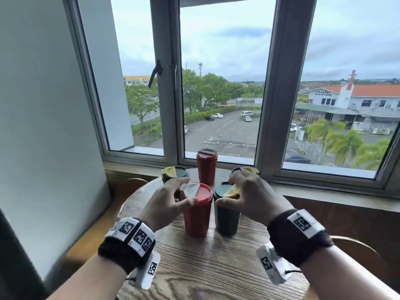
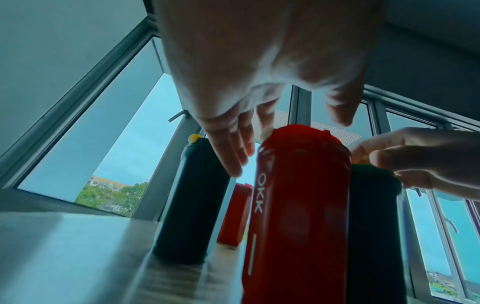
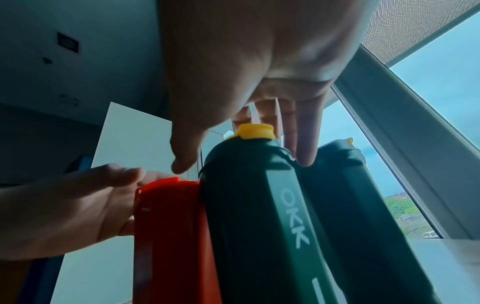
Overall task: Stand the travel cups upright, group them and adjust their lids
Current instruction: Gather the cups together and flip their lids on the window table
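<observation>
Five rigid, smooth-walled travel cups stand upright around the tabletop (image 1: pixel 207 267) centre. The left hand (image 1: pixel 166 202) hovers with fingers (image 2: pixel 233 148) spread loose, gripping nothing, over the near red cup (image 1: pixel 198 215); the right hand (image 1: pixel 253 195) likewise over the green cup (image 1: pixel 228 217) at 3 o'clock of it. They look light and tippy, so best held round the lid rim.

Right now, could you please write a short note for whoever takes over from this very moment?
Left hand: fingers spread over the lid of the near red cup, thumb at the rim; a real grip cannot be told.
Right hand: fingers over the yellow flap on the near green cup, grip also unclear.
All five cups stand upright, grouped on the round wooden table: the two near ones side by side, a second red cup behind, a green cup back left and another back right.
Done: standing, grouping.
Left: lids. The near green cup's flap looks raised.
</observation>
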A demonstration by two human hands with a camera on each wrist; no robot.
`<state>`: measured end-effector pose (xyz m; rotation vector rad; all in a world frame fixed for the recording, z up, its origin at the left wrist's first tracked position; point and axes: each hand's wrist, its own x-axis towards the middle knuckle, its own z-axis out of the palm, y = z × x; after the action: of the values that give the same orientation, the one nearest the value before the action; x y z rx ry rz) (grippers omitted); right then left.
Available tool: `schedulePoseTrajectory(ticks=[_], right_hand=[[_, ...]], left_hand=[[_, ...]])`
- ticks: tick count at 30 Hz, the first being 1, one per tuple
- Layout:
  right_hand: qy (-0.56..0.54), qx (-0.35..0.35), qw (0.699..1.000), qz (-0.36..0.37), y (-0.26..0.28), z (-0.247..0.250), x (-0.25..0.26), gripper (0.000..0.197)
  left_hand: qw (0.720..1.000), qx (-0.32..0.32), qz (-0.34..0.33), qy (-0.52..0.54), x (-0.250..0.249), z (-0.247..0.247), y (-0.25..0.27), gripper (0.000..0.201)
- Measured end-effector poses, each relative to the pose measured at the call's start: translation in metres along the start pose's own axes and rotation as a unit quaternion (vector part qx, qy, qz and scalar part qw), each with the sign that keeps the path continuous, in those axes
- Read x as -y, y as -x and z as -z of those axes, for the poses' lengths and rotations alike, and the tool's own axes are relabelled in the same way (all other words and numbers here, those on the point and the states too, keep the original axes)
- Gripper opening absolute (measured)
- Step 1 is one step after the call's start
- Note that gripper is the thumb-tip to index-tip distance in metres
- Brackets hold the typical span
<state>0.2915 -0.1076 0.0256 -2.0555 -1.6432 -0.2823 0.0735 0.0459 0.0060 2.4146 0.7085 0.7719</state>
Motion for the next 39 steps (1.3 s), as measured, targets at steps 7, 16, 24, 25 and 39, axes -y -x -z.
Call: schedulePoseTrajectory(ticks=[7,16,24,25,39], right_hand=[[-0.047,0.020,0.999,0.012,0.003,0.005,-0.003,0.048],[-0.113,0.078,0.991,0.003,0.009,0.014,-0.006,0.065],[-0.145,0.106,0.984,0.007,0.010,0.017,-0.007,0.065],[-0.146,0.107,0.983,0.010,0.008,0.017,-0.008,0.066],[-0.012,0.053,0.998,-0.039,-0.057,0.057,-0.069,0.036]], left_hand=[[0.999,-0.020,0.027,0.020,0.001,-0.010,0.005,0.088],[0.998,-0.022,0.055,0.025,0.005,-0.008,0.013,0.101],[0.998,-0.013,0.042,0.049,0.004,-0.006,0.019,0.092],[0.998,-0.011,0.044,0.054,0.005,-0.006,0.019,0.092],[0.989,-0.133,0.048,-0.053,0.021,0.041,-0.039,0.041]])
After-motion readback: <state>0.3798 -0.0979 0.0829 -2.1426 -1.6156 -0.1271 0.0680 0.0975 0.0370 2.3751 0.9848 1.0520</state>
